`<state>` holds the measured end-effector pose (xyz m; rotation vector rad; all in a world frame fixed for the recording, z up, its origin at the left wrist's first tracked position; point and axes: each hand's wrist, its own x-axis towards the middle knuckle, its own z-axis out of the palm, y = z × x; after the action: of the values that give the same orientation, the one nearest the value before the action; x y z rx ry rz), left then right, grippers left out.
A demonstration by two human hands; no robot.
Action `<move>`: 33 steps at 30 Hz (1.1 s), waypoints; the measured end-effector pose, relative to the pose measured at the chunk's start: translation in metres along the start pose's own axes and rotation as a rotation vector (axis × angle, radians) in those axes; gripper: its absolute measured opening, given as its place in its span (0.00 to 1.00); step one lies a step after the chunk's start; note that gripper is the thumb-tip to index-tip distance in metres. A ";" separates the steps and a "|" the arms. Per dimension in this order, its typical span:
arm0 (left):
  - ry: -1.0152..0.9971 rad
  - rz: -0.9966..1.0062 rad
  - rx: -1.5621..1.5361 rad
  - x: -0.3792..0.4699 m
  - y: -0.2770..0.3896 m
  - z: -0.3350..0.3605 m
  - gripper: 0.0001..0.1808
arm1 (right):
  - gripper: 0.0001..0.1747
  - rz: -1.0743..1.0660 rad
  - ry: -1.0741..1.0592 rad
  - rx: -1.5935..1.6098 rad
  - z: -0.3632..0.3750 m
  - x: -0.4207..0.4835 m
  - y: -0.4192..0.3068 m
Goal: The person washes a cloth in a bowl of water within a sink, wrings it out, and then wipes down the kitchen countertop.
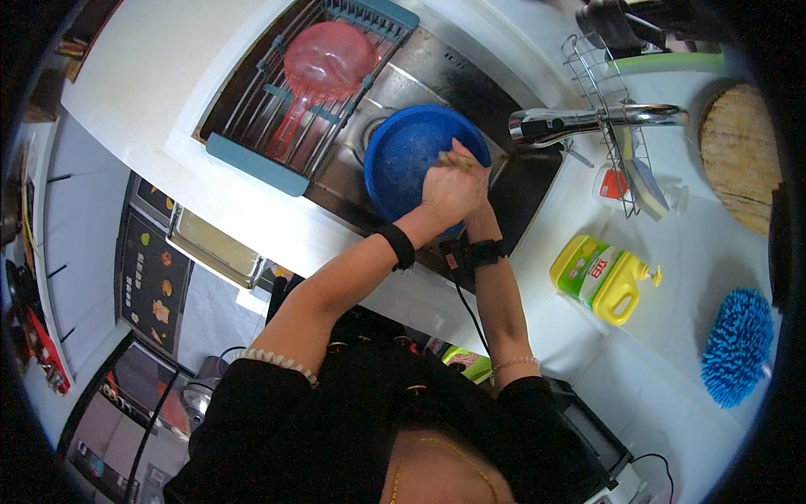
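Observation:
Over the right part of a blue plastic basin (400, 164), my left hand (452, 192) and my right hand (480, 179) are pressed together. Between their fingers shows a small brownish, blurred thing (463, 162), perhaps a cloth; my left hand closes on it. The right hand is mostly hidden behind the left, so its grip cannot be told. Inside the stainless steel sink (434, 60) stands the basin, below the chrome faucet (554, 123). Black bands circle both wrists, and a cable runs from the one at the right.
A red translucent ladle-shaped strainer (330, 60) lies on a drying rack (258, 165) across the sink. On the counter stand a yellow detergent bottle (598, 277), a blue chenille sponge (737, 346), a wire caddy (620, 151) and a round wooden board (737, 157).

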<state>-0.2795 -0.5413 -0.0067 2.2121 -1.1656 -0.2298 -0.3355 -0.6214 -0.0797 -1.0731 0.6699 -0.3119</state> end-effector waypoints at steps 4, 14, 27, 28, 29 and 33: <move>-0.120 -0.061 -0.042 0.006 -0.020 0.002 0.20 | 0.24 0.200 0.121 0.138 0.019 -0.006 -0.019; -0.329 -0.032 -0.312 0.027 -0.094 -0.047 0.22 | 0.20 0.108 0.236 -0.445 -0.025 -0.042 -0.060; -0.305 -0.106 -0.541 0.034 -0.112 -0.086 0.13 | 0.08 0.005 0.294 -0.108 -0.039 -0.084 -0.104; -0.285 -0.095 -0.539 0.037 -0.111 -0.089 0.13 | 0.08 -0.002 0.344 -0.115 -0.042 -0.083 -0.102; -0.265 -0.084 -0.538 0.039 -0.111 -0.090 0.13 | 0.09 -0.009 0.394 -0.123 -0.048 -0.080 -0.097; -0.222 -0.058 -0.393 0.038 -0.122 -0.087 0.15 | 0.16 -0.041 0.558 -0.444 -0.062 -0.070 -0.083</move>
<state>-0.1369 -0.4815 -0.0061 1.9063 -1.0632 -0.6838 -0.4219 -0.6653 -0.0003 -1.4385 1.2572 -0.5226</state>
